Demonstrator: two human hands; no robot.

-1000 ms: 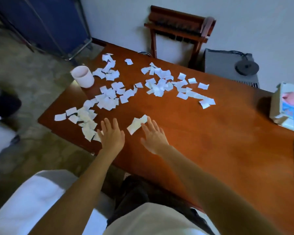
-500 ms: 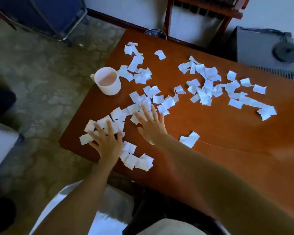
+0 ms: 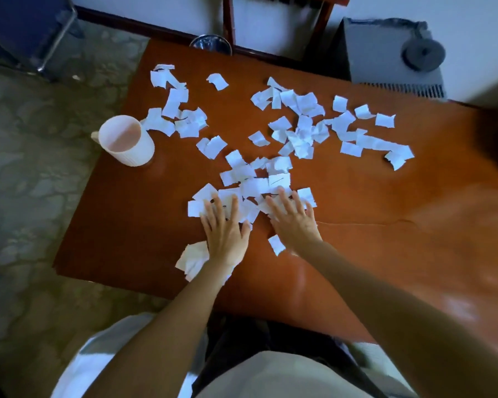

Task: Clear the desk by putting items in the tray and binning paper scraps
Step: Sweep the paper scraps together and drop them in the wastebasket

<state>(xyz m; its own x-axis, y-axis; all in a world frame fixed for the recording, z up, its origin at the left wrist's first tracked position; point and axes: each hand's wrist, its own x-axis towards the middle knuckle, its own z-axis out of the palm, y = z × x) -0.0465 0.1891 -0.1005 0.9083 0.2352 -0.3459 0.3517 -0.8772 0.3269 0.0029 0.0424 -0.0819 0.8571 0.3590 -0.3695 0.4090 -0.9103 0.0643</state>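
Observation:
White paper scraps (image 3: 296, 130) lie scattered over the brown desk (image 3: 385, 225). A denser heap of scraps (image 3: 253, 182) sits near the middle. My left hand (image 3: 224, 228) lies flat with spread fingers on the heap's near left edge. My right hand (image 3: 295, 221) lies flat beside it on the heap's near right edge. A small bunch of scraps (image 3: 193, 258) shows under my left wrist, and one single scrap (image 3: 276, 245) lies by my right wrist. Neither hand grips anything.
A white ribbed cup (image 3: 127, 142) stands at the desk's left edge. A metal bin rim (image 3: 210, 44) shows behind the far edge, beside wooden chair legs (image 3: 229, 21). A grey device (image 3: 391, 56) stands at the far right. Stone floor lies left.
Both hands have slid right and forward across the desk, pushing the left-hand scraps together into one heap near the middle. The view has tilted further down.

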